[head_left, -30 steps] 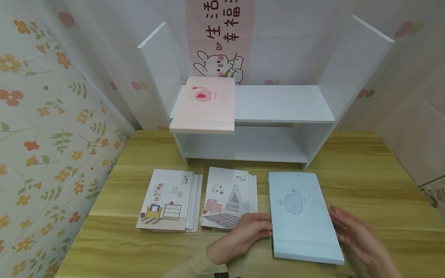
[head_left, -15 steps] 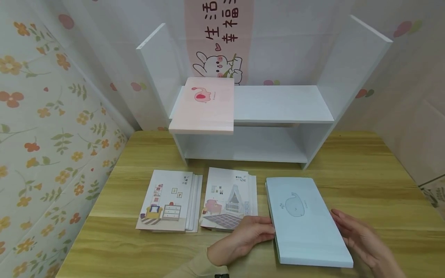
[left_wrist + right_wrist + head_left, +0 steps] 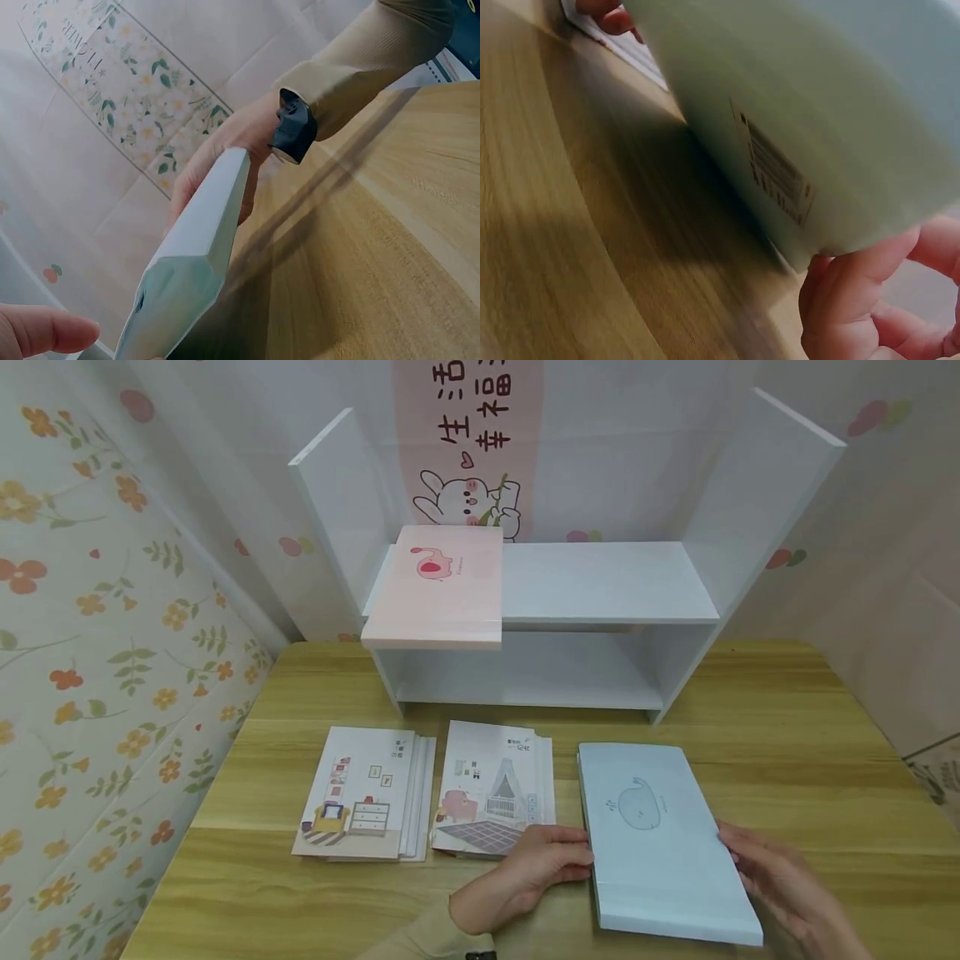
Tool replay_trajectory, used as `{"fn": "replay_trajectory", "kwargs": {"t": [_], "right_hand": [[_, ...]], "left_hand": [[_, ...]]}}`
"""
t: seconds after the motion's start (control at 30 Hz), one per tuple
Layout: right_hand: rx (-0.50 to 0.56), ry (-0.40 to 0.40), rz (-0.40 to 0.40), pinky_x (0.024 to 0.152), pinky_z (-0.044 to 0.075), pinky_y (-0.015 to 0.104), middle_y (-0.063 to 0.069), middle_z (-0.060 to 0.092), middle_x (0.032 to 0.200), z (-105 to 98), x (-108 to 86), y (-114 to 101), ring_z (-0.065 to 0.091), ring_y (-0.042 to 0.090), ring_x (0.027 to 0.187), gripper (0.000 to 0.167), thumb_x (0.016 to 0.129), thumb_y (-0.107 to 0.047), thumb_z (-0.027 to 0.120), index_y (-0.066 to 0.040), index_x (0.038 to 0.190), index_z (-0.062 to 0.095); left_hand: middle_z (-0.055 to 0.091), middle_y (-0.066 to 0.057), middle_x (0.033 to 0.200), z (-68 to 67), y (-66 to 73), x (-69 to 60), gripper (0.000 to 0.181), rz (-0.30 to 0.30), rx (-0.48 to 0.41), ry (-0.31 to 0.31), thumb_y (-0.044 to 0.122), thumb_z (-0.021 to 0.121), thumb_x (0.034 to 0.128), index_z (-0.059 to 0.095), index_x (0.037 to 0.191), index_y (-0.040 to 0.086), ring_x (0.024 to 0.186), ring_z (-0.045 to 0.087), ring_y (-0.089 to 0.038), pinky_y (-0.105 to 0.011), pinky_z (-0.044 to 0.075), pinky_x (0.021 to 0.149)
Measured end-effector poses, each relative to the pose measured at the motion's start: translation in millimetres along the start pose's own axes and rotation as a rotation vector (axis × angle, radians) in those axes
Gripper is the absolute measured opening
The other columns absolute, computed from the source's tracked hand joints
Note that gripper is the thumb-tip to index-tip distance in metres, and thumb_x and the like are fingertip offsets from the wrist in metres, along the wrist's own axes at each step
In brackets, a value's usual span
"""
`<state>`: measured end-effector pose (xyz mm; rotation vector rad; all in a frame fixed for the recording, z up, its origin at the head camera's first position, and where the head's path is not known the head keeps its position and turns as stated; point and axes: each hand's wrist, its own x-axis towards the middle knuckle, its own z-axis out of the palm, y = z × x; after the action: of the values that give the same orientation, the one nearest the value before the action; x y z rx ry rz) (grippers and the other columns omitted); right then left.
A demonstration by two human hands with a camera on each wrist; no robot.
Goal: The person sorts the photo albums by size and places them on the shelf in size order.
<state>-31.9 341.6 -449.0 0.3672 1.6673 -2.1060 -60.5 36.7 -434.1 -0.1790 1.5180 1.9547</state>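
Fingers of L hand [image 3: 528,870] & R hand [image 3: 780,881] clamped on opp. long sides of blue book [image 3: 675,860].
It's tilted nr table [image 3: 825,760] front, R of booklets [image 3: 491,789]; prob. best w/ even grip, levelled b4 any turn.

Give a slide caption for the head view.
Left hand and right hand hold a light-blue whale book below a white shelf.

The table [image 3: 810,760] is topped with smooth wood grain, softly sheened. The pale blue book [image 3: 667,852] and the pink book [image 3: 442,606] are covered in smooth, faintly glossy card or plastic. The booklets [image 3: 375,793] are made of printed paper. The shelf [image 3: 607,581] is formed of smooth, low-gloss boards. The curtain [image 3: 150,652] is hung in matt, creased cloth; the sleeve [image 3: 360,56] is cut from finely ribbed fabric.
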Motion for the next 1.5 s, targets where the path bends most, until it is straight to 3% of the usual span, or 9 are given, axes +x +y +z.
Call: {"fn": "replay_trajectory", "kwargs": {"t": [0.07,0.17,0.47,0.63,0.77,0.97,1.3,1.5], "right_hand": [[-0.078,0.111,0.038,0.069,0.052,0.023,-0.010,0.067,0.092,5,-0.2,-1,0.059,0.006,0.080,0.028,0.097,-0.015,0.050,-0.033,0.092,0.071],[-0.134,0.205,0.077,0.069,0.052,0.026,-0.009,0.068,0.090,11,-0.7,-1,0.060,0.009,0.080,0.026,0.094,-0.015,0.056,-0.036,0.087,0.069],[-0.083,0.191,0.021,0.072,0.049,0.025,-0.008,0.068,0.092,15,-3.0,0,0.061,0.010,0.083,0.029,0.095,-0.010,0.053,-0.031,0.090,0.071],[-0.107,0.202,0.039,0.072,0.049,0.025,-0.009,0.068,0.092,16,-5.2,1,0.060,0.010,0.082,0.027,0.095,-0.012,0.054,-0.032,0.089,0.071],[-0.137,0.162,0.028,0.073,0.049,0.024,-0.009,0.067,0.094,14,-7.1,2,0.060,0.009,0.084,0.028,0.096,-0.013,0.052,-0.034,0.092,0.069],[-0.117,0.169,0.003,0.073,0.049,0.022,-0.011,0.067,0.095,16,-11.7,3,0.059,0.007,0.085,0.029,0.097,-0.011,0.050,-0.032,0.093,0.069],[-0.070,0.183,0.003,0.073,0.048,0.022,-0.013,0.067,0.096,21,-17.1,-1,0.059,0.007,0.086,0.030,0.097,-0.011,0.049,-0.032,0.094,0.070],[-0.056,0.151,0.001,0.075,0.047,0.022,-0.014,0.066,0.100,19,-18.9,-2,0.059,0.007,0.089,0.029,0.098,-0.013,0.049,-0.033,0.098,0.070]], "left_hand": [[0.065,-0.011,0.093,-0.2,-0.3,-0.6,0.034,0.004,0.004,0.004,-0.008,0.060,0.0788,0.056,0.112,-0.015,0.078,0.061,-0.015,-0.033,0.054,0.078],[0.065,-0.010,0.092,-0.9,0.0,-1.5,0.034,0.006,0.004,0.008,-0.007,0.060,0.0784,0.057,0.111,-0.014,0.075,0.060,-0.013,-0.031,0.055,0.075],[0.062,-0.008,0.092,-1.2,2.8,-4.1,0.036,0.016,0.001,0.026,-0.007,0.060,0.0773,0.056,0.113,-0.012,0.074,0.058,-0.011,-0.029,0.055,0.073],[0.059,-0.006,0.088,-1.1,-0.3,-4.4,0.034,0.032,-0.009,0.041,-0.011,0.060,0.0754,0.057,0.109,-0.012,0.070,0.057,-0.010,-0.027,0.055,0.070],[0.059,-0.006,0.087,-0.6,-1.9,-5.5,0.033,0.038,-0.021,0.049,-0.011,0.060,0.0743,0.058,0.107,-0.011,0.069,0.056,-0.010,-0.027,0.055,0.069],[0.060,-0.007,0.088,0.5,-1.8,-9.1,0.032,0.047,-0.023,0.067,-0.012,0.060,0.0738,0.059,0.106,-0.009,0.071,0.056,-0.012,-0.031,0.055,0.070],[0.060,-0.007,0.087,1.3,3.1,-16.4,0.034,0.100,-0.014,0.061,-0.013,0.060,0.0718,0.059,0.106,-0.011,0.072,0.056,-0.011,-0.032,0.055,0.072],[0.060,-0.006,0.089,0.2,8.3,-21.6,0.034,0.116,-0.007,0.034,-0.010,0.061,0.0729,0.058,0.107,-0.010,0.074,0.055,-0.009,-0.030,0.054,0.073]]}}
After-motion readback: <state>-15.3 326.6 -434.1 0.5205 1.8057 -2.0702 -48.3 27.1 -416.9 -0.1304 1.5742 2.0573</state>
